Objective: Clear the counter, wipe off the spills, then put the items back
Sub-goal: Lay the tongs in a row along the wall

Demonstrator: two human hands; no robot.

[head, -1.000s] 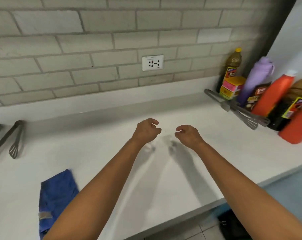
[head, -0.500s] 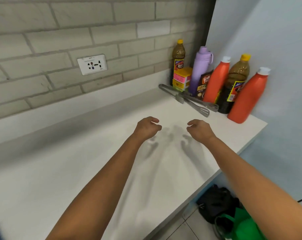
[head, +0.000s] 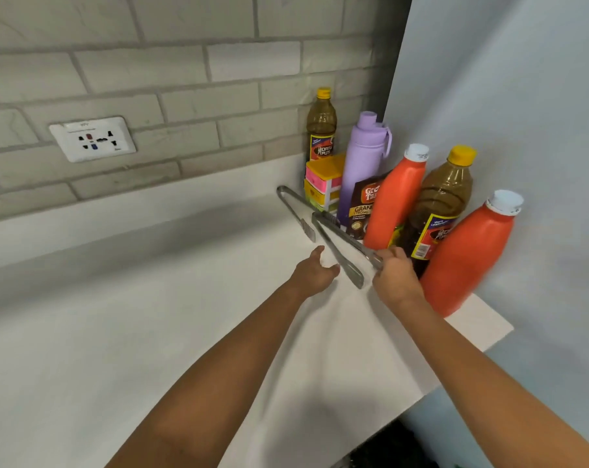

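Tongs [head: 337, 249] of bare metal lie on the white desk [head: 117, 332] in the far right corner, one arm pointing toward the left hand, the other running under the right hand. The right hand [head: 392, 276] has its fingers curled round the end of that arm and grips it, just in front of the bottles. The left hand [head: 315, 273] hovers beside the tongs' near tip with fingers straight and thumb spread, holding nothing; whether it touches the desk I cannot tell.

A second pair of tongs [head: 296, 207] lies a little farther back, its tip near the hinge of the first. Behind them, packed against the brick wall [head: 185, 62] and the pale blue side wall, stand a small dark bottle with a yellow cap [head: 321, 126], a stack of yellow and pink sponges [head: 323, 182], a purple flask [head: 364, 157], a brown coffee pouch [head: 364, 207], an orange bottle [head: 396, 197], a larger dark bottle with a yellow cap [head: 445, 194] and a second orange bottle [head: 468, 255] nearest the desk's edge. A white wall socket [head: 92, 139] sits in the bricks to the left.
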